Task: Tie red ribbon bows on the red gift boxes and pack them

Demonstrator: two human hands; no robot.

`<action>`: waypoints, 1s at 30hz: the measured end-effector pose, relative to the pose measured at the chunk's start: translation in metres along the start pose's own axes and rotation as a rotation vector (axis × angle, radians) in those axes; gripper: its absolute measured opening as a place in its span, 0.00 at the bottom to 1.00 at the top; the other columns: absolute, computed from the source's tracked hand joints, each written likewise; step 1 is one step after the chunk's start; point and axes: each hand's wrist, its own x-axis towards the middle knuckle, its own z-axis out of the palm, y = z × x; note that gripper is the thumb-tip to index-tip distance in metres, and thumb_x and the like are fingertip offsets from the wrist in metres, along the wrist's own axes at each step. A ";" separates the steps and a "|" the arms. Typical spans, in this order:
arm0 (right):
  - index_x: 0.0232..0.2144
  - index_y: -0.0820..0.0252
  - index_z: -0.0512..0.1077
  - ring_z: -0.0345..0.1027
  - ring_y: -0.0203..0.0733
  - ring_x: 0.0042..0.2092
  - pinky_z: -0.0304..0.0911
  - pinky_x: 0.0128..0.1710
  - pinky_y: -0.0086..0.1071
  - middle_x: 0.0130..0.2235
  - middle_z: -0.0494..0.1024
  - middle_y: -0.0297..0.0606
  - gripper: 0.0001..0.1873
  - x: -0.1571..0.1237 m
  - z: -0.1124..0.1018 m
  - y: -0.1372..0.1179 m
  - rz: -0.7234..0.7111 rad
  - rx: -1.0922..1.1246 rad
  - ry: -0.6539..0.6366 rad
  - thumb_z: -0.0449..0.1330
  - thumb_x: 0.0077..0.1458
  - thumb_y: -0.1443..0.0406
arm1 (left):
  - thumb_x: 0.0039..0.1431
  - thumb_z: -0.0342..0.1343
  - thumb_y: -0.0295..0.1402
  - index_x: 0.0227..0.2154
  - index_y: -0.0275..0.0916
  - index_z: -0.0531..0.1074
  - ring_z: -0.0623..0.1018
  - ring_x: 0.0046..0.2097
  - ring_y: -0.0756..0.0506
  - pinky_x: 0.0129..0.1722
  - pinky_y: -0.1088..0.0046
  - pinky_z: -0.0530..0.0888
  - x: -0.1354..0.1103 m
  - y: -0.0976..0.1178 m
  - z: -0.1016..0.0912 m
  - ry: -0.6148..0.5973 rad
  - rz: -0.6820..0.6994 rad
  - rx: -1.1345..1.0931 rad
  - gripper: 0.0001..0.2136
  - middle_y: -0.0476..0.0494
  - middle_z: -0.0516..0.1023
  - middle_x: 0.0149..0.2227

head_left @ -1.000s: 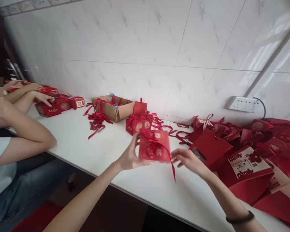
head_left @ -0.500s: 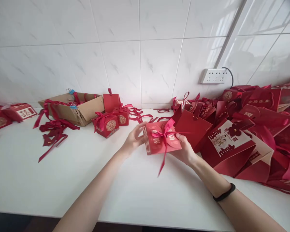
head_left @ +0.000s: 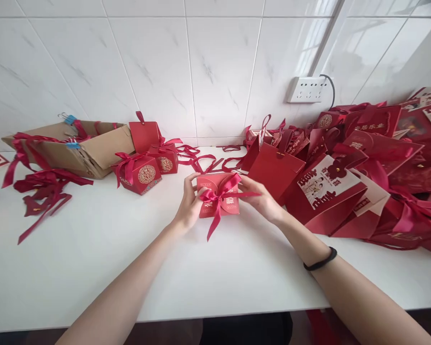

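Note:
A small red gift box [head_left: 230, 208] with pale lettering is between my hands over the white table. A dark pink ribbon bow [head_left: 220, 195] is tied across its top, one tail hanging down the near side. My left hand [head_left: 189, 205] grips the box's left side, thumb towards the front. At the right side my right hand [head_left: 261, 197] has its fingers on the far corner; some of its fingertips are hidden behind the box. Just beyond my right hand stands a larger plain red box [head_left: 275, 167].
On the left, a cardboard box [head_left: 106, 148] holds red ribbons, with a ribbon heap [head_left: 45, 191] before it. Small red boxes [head_left: 140, 175] stand beside it. Red bags and boxes [head_left: 330, 191] are piled at right. A power strip [head_left: 307, 90] is on the tiled wall.
The gift box has turned so its front faces me more squarely. Both hands have shifted with it, and my right thumb has left its top. The camera view has also moved.

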 end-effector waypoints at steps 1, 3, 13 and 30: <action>0.44 0.56 0.71 0.63 0.51 0.55 0.56 0.55 0.46 0.52 0.72 0.40 0.21 0.001 -0.004 -0.002 -0.005 0.061 0.038 0.55 0.44 0.62 | 0.56 0.50 0.50 0.51 0.44 0.54 0.72 0.50 0.43 0.48 0.64 0.71 0.001 0.000 -0.001 0.014 0.010 0.028 0.25 0.43 0.70 0.47; 0.31 0.60 0.73 0.70 0.47 0.42 0.63 0.47 0.43 0.38 0.76 0.41 0.14 0.000 -0.008 -0.006 -0.002 0.112 0.125 0.52 0.46 0.58 | 0.55 0.50 0.51 0.51 0.43 0.54 0.72 0.50 0.43 0.47 0.63 0.71 0.002 0.001 -0.003 0.013 0.015 0.048 0.25 0.43 0.70 0.47; 0.21 0.60 0.65 0.59 0.33 0.25 0.53 0.25 0.27 0.22 0.68 0.31 0.20 -0.010 0.012 -0.024 0.211 -0.477 -0.059 0.60 0.49 0.50 | 0.50 0.47 0.59 0.49 0.42 0.57 0.73 0.48 0.40 0.43 0.63 0.72 0.006 0.006 -0.007 -0.084 -0.046 -0.168 0.30 0.40 0.69 0.51; 0.16 0.61 0.65 0.67 0.34 0.23 0.61 0.27 0.28 0.20 0.72 0.34 0.22 -0.018 0.000 -0.041 0.187 -0.446 -0.330 0.53 0.58 0.56 | 0.47 0.63 0.40 0.53 0.43 0.50 0.73 0.50 0.43 0.50 0.63 0.69 -0.006 0.027 0.010 -0.069 -0.121 0.008 0.34 0.43 0.70 0.47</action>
